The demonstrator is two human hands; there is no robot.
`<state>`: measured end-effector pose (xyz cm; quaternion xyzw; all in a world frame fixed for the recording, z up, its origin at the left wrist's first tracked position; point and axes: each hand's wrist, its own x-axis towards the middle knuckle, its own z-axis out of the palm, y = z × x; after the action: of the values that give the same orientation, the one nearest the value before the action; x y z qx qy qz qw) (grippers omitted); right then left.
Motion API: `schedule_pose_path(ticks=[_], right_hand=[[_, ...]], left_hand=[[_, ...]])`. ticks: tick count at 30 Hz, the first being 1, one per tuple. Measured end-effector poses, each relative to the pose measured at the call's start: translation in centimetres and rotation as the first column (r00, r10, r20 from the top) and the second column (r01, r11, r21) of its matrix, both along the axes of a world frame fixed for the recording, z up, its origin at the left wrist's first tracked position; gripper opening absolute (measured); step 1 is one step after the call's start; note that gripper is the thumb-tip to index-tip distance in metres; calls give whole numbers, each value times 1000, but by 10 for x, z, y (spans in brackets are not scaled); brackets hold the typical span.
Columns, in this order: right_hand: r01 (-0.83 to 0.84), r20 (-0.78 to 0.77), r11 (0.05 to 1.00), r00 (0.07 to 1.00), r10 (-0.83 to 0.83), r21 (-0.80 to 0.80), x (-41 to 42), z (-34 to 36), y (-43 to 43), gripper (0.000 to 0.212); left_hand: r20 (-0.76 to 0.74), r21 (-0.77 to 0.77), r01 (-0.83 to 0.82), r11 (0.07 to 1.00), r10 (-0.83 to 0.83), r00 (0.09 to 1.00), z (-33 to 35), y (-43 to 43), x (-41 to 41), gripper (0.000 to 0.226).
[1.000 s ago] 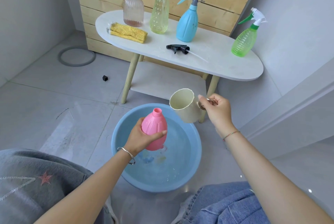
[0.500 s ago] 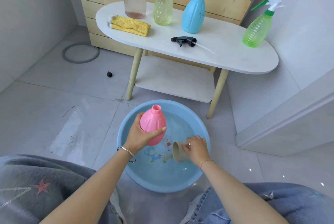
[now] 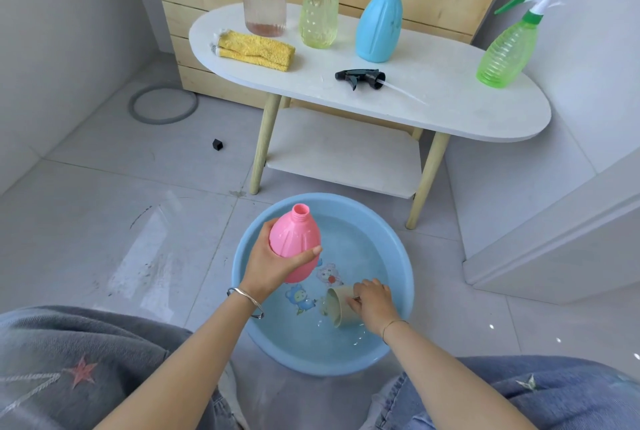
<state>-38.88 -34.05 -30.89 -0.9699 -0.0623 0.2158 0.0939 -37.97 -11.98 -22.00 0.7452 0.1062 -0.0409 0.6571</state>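
Note:
A blue basin [image 3: 403, 270] with water stands on the floor between my knees. My left hand [image 3: 268, 265] grips a pink bottle [image 3: 294, 242] with no cap, held upright above the basin's left side. My right hand [image 3: 372, 299] holds a cream cup [image 3: 337, 306] by its handle. The cup lies tipped on its side in the water, mouth pointing left. Cartoon figures show on the basin's bottom.
Behind the basin stands a white oval table [image 3: 450, 97] with a lower shelf. It carries a yellow cloth [image 3: 254, 53], a black spray head [image 3: 362, 77] and several spray bottles, among them a blue one [image 3: 379, 25] and a green one [image 3: 509, 48]. A grey ring [image 3: 162, 103] and a small black cap [image 3: 217, 144] lie on the floor.
My right hand has brought the cup down from above the basin's far rim into the water and tipped it on its side. The pink bottle has stayed in my left hand.

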Motion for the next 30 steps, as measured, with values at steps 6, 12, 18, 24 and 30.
schedule_pose_path(ticks=[6,12,18,24,30], right_hand=[[284,-54,902,958,-282,326,0,3,1,42],[541,-203,548,805,-558,639,5,47,-1,37],[493,-198,367,769,-608,789,24,118,-13,21],[380,-129,329,801,-585,864,31,181,-32,44],[281,-39,297,783,-621,913,28,213,-38,37]], left_hand=[[7,3,-31,1000,31,999,0,2,2,76],[13,-23,-73,997,74,997,8,4,-2,94],[35,-26,-96,995,96,995,12,5,-4,97],[61,-15,-58,998,59,996,12,0,-6,75],[83,8,28,1000,-28,996,12,-7,-12,82]])
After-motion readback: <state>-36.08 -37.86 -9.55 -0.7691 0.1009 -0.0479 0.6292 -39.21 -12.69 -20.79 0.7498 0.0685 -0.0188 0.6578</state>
